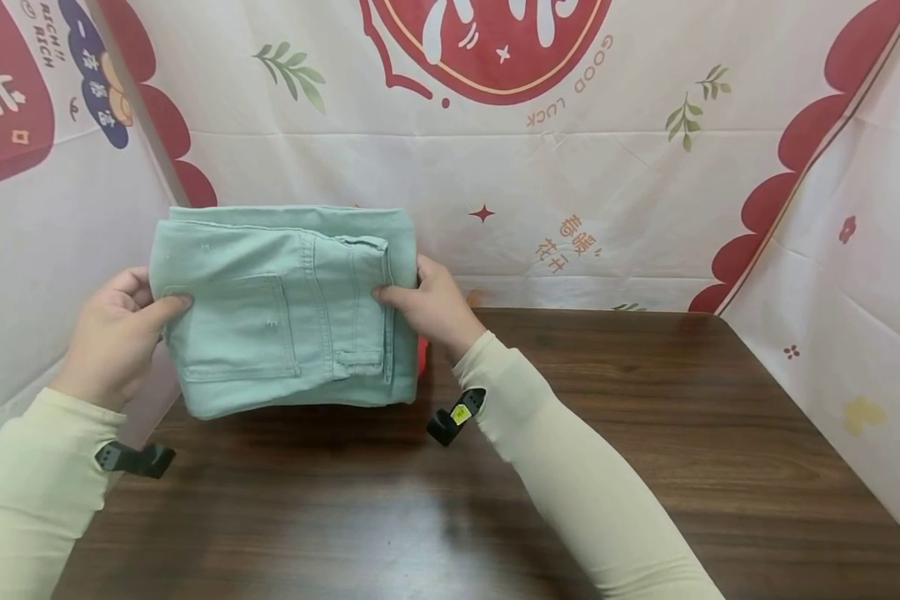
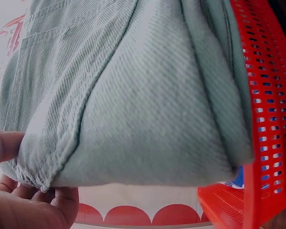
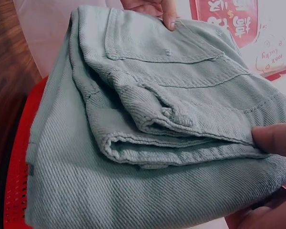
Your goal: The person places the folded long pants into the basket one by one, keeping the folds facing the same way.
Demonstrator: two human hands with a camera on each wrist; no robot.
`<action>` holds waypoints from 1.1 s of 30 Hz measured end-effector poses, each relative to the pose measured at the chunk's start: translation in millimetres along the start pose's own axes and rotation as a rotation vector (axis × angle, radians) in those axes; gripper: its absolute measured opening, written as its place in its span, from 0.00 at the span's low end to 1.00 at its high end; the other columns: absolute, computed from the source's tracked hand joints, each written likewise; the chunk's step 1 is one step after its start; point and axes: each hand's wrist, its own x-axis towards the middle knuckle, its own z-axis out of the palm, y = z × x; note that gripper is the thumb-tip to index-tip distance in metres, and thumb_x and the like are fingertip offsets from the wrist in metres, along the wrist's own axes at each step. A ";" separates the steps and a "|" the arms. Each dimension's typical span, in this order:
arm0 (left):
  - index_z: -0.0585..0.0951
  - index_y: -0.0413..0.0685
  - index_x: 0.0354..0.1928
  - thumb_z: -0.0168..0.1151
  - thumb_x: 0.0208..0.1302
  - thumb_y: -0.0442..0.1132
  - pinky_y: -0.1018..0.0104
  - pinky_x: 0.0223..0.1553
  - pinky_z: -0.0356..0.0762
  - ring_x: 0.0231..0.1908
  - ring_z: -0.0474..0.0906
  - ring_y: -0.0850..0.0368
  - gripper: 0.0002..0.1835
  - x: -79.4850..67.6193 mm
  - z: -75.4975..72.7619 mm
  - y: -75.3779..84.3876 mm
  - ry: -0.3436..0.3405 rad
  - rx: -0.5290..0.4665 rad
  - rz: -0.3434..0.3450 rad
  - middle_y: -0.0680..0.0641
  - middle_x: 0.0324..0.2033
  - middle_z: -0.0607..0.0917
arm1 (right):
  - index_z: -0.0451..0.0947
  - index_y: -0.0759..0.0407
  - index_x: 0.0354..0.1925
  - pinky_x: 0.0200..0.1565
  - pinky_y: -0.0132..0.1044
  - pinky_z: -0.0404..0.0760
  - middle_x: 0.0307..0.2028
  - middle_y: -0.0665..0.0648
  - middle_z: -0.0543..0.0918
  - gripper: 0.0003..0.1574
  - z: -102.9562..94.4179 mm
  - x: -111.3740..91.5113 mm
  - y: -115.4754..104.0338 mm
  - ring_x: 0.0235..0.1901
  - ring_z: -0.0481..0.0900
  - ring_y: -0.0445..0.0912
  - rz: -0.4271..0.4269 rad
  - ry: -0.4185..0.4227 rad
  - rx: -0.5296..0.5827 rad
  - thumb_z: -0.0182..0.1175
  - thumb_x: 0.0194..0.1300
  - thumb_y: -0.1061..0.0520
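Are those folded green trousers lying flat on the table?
No, both hands hold the folded trousers up above the wooden table.

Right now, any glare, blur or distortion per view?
Head: sharp, soft sheen on the table, faint shadow under the folded jeans. Left wrist: close-up, jeans slightly soft, red basket edge blurred. Right wrist: denim weave crisp, right hand blurred at the frame edge.

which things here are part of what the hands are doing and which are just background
In use:
folded green jeans
left hand, gripping one side
right hand, gripping the other
red basket, right under the jeans

Just there:
wooden table
printed backdrop cloth
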 end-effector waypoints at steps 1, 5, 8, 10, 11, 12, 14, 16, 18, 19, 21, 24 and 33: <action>0.75 0.45 0.51 0.61 0.66 0.27 0.79 0.41 0.77 0.46 0.78 0.63 0.14 1.4 0.3 1.0 0.003 0.016 -0.004 0.56 0.43 0.85 | 0.77 0.57 0.53 0.47 0.45 0.81 0.46 0.54 0.84 0.21 0.0 1.2 -0.6 0.44 0.82 0.48 -0.002 0.001 0.008 0.66 0.61 0.61; 0.75 0.46 0.52 0.63 0.66 0.30 0.79 0.41 0.76 0.47 0.77 0.62 0.15 6.3 0.6 3.3 0.018 0.037 -0.016 0.56 0.43 0.84 | 0.76 0.57 0.54 0.49 0.46 0.81 0.47 0.53 0.83 0.20 1.2 5.6 -2.4 0.45 0.82 0.49 0.000 -0.002 0.055 0.65 0.62 0.62; 0.75 0.44 0.51 0.63 0.66 0.28 0.78 0.40 0.77 0.45 0.78 0.62 0.14 9.7 1.0 3.1 0.027 0.001 -0.021 0.56 0.42 0.85 | 0.76 0.56 0.54 0.49 0.46 0.80 0.48 0.53 0.83 0.20 2.8 9.3 -3.5 0.45 0.82 0.49 0.013 0.005 0.076 0.65 0.63 0.62; 0.75 0.44 0.51 0.62 0.66 0.27 0.78 0.39 0.77 0.44 0.78 0.63 0.14 12.0 1.2 2.6 0.035 0.010 -0.021 0.57 0.41 0.85 | 0.76 0.56 0.54 0.49 0.46 0.80 0.48 0.53 0.83 0.21 3.9 12.3 -3.9 0.45 0.82 0.49 0.020 0.013 0.084 0.65 0.63 0.62; 0.75 0.44 0.51 0.62 0.66 0.28 0.78 0.39 0.77 0.44 0.78 0.63 0.14 13.1 1.0 2.3 0.037 0.010 -0.022 0.57 0.41 0.85 | 0.76 0.56 0.54 0.49 0.46 0.80 0.48 0.53 0.83 0.20 4.6 13.9 -4.0 0.45 0.82 0.49 0.022 0.016 0.086 0.65 0.63 0.62; 0.75 0.44 0.51 0.62 0.66 0.28 0.78 0.39 0.77 0.44 0.78 0.63 0.14 14.1 0.9 2.2 0.040 0.018 -0.024 0.58 0.41 0.85 | 0.76 0.57 0.54 0.48 0.46 0.81 0.47 0.54 0.83 0.20 5.2 15.3 -4.3 0.45 0.82 0.49 0.024 0.019 0.086 0.65 0.63 0.62; 0.75 0.45 0.52 0.63 0.66 0.29 0.78 0.39 0.77 0.45 0.77 0.63 0.14 16.2 0.5 1.8 0.043 0.040 -0.027 0.57 0.42 0.84 | 0.76 0.58 0.54 0.48 0.46 0.81 0.47 0.54 0.83 0.20 6.3 18.0 -4.4 0.44 0.82 0.50 0.025 0.024 0.091 0.64 0.63 0.63; 0.75 0.46 0.52 0.64 0.66 0.31 0.79 0.39 0.77 0.46 0.76 0.62 0.15 18.1 0.0 1.6 0.047 0.054 -0.034 0.57 0.42 0.83 | 0.77 0.58 0.53 0.48 0.46 0.81 0.47 0.54 0.83 0.19 7.6 20.7 -3.9 0.44 0.82 0.49 0.030 0.031 0.096 0.64 0.63 0.63; 0.75 0.47 0.52 0.64 0.66 0.32 0.79 0.39 0.76 0.46 0.76 0.62 0.15 19.6 -0.4 1.2 0.045 0.074 -0.047 0.58 0.43 0.83 | 0.77 0.58 0.53 0.48 0.46 0.80 0.47 0.54 0.83 0.19 8.6 23.3 -2.8 0.44 0.81 0.49 0.038 0.036 0.105 0.64 0.64 0.63; 0.75 0.48 0.52 0.64 0.66 0.32 0.79 0.39 0.77 0.46 0.76 0.62 0.15 20.7 -0.5 0.5 0.043 0.074 -0.053 0.58 0.43 0.83 | 0.77 0.57 0.53 0.49 0.46 0.80 0.47 0.54 0.83 0.19 9.0 24.7 -2.2 0.45 0.81 0.49 0.045 0.038 0.111 0.64 0.64 0.63; 0.75 0.49 0.51 0.64 0.66 0.32 0.79 0.38 0.77 0.44 0.77 0.63 0.14 22.8 -0.5 -1.2 0.042 0.077 -0.065 0.60 0.41 0.83 | 0.77 0.57 0.53 0.49 0.47 0.80 0.46 0.54 0.83 0.19 9.7 27.9 -0.7 0.44 0.81 0.50 0.058 0.043 0.126 0.64 0.64 0.64; 0.75 0.48 0.50 0.64 0.66 0.30 0.78 0.37 0.77 0.41 0.78 0.65 0.13 25.5 -0.6 -5.8 0.039 0.047 -0.070 0.60 0.39 0.84 | 0.77 0.56 0.54 0.48 0.47 0.80 0.46 0.54 0.83 0.19 11.5 33.1 2.4 0.44 0.81 0.50 0.076 0.046 0.136 0.65 0.64 0.64; 0.75 0.47 0.47 0.61 0.65 0.26 0.78 0.36 0.77 0.41 0.77 0.64 0.12 33.9 -0.4 -19.8 0.047 -0.020 -0.076 0.58 0.38 0.83 | 0.77 0.55 0.56 0.49 0.48 0.79 0.48 0.54 0.83 0.22 13.2 44.1 8.0 0.45 0.80 0.50 0.099 0.054 0.151 0.65 0.64 0.64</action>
